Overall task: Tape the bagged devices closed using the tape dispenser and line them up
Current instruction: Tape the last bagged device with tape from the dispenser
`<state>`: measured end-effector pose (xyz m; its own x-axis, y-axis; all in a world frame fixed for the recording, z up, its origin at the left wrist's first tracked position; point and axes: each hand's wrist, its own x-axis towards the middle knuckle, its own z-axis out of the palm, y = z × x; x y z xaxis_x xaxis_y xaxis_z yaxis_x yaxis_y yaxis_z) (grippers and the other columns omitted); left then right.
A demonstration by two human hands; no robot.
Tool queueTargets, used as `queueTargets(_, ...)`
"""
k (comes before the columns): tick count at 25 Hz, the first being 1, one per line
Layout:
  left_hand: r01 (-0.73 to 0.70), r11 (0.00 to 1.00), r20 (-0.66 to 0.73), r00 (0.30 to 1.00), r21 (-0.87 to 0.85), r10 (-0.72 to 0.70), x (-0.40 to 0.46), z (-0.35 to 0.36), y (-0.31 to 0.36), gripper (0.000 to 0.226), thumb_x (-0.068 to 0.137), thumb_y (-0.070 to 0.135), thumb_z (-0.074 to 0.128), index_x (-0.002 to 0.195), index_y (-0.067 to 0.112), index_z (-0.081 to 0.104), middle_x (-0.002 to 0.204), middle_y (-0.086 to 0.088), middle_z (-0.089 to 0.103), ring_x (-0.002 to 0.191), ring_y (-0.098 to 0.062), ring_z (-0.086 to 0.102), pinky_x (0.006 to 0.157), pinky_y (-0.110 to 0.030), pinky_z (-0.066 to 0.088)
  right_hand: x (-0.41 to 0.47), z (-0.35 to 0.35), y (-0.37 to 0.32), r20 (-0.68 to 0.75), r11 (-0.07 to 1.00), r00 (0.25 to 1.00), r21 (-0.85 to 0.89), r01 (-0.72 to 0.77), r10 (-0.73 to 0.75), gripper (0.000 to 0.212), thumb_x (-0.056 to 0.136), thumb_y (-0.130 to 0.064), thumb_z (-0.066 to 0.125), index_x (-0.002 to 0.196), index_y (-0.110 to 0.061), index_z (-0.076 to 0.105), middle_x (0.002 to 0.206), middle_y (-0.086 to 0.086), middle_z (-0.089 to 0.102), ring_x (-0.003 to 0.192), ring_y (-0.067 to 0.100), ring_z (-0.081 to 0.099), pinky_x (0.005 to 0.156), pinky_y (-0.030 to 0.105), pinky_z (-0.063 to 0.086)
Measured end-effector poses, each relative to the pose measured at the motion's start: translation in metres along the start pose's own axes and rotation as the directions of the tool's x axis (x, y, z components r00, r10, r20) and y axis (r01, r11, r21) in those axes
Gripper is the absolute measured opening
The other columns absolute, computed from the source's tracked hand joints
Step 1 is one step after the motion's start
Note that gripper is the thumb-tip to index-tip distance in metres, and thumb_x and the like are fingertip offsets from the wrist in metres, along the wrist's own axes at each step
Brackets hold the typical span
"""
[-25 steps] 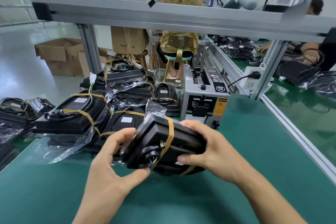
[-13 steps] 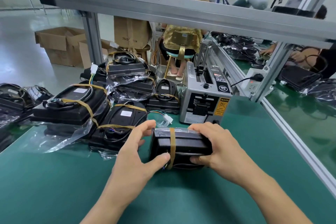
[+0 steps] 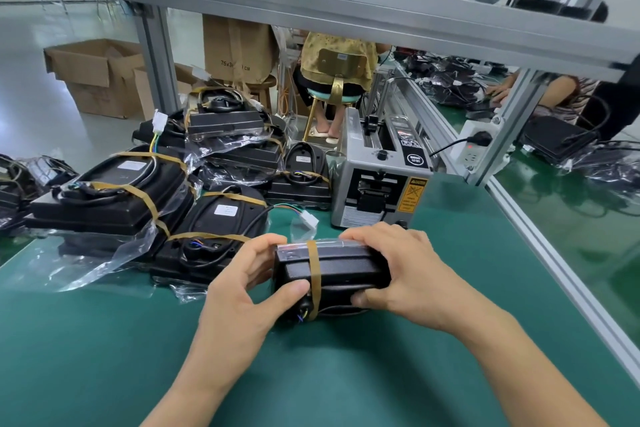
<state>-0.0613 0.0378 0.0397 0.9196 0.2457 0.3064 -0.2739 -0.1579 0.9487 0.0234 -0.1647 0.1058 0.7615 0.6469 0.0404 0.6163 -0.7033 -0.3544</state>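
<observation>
I grip a black device (image 3: 332, 270) sealed in its clear bag, a strip of brown tape (image 3: 313, 274) wrapped round it, just in front of the tape dispenser (image 3: 377, 180) on the green counter (image 3: 311, 374). My left hand (image 3: 242, 291) curls round the device's left end, thumb pressed beside the tape; my right hand (image 3: 401, 274) clasps the right end, fingers over the top and thumb on the near face. Left of the dispenser lies a heap of taped bagged devices (image 3: 166, 191), each black unit in crinkled plastic with wires and white connectors poking out. Further left of the dispenser, more bagged units (image 3: 20, 184) are cut off by the frame edge. My right hand hides the device's right end, and I cannot tell whether its underside touches the counter. Behind the dispenser, cardboard boxes (image 3: 100, 76) sit on the floor. Compared with half a second ago, my left hand has closed tighter on the device, which sits in much the same spot.
</observation>
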Motion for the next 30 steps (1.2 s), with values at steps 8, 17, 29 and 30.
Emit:
queueTargets(8, -0.03, 0.999, -0.103, 0.994, 0.033, 0.033, -0.005, 0.007, -0.005, 0.058, 0.054, 0.043, 0.083, 0.108, 0.041, 0.062, 0.105, 0.014, 0.071, 0.1, -0.004, 0.065, 0.092, -0.016, 0.045, 0.026, -0.009, 0.034, -0.144, 0.63, 0.847, 0.734, -0.256, 0.512, 0.01, 0.093, -0.022, 0.061, 0.089, -0.023, 0.069, 0.081, -0.009, 0.066, 0.073, 0.002, 0.06, 0.07, 0.016, 0.045)
queueTargets(17, -0.072, 0.995, -0.125, 0.989, 0.075, 0.081, -0.002, 0.008, -0.012, 0.056, 0.051, 0.052, 0.077, 0.105, 0.048, 0.061, 0.1, 0.017, 0.071, 0.097, -0.002, 0.066, 0.094, -0.026, 0.045, 0.086, 0.002, 0.044, -0.154, 0.462, 0.619, 0.804, -0.376, 0.771, 0.027, 0.089, -0.028, 0.066, 0.066, -0.012, 0.067, 0.059, 0.0, 0.057, 0.056, 0.016, 0.049, 0.06, 0.031, 0.041)
queueTargets(29, -0.095, 0.994, -0.137, 0.985, 0.062, 0.102, -0.003, 0.009, -0.012, 0.057, 0.053, 0.037, 0.092, 0.1, 0.048, 0.063, 0.098, 0.019, 0.071, 0.092, 0.002, 0.066, 0.089, -0.009, 0.044, 0.049, -0.01, -0.026, -0.411, 0.875, 0.861, 0.479, -0.077, 0.301, 0.023, 0.088, -0.027, 0.062, 0.066, -0.023, 0.065, 0.057, -0.017, 0.057, 0.06, -0.001, 0.05, 0.069, 0.028, 0.045)
queueTargets(30, -0.096, 0.993, -0.14, 0.985, 0.065, 0.104, -0.002, 0.009, -0.012, 0.058, 0.052, 0.03, 0.092, 0.099, 0.049, 0.063, 0.097, 0.019, 0.071, 0.091, 0.002, 0.066, 0.088, -0.008, 0.044, 0.04, -0.005, -0.041, -0.425, 0.914, 0.884, 0.406, -0.005, 0.194, 0.019, 0.086, -0.03, 0.062, 0.068, -0.024, 0.065, 0.063, -0.016, 0.058, 0.065, 0.0, 0.053, 0.073, 0.03, 0.043)
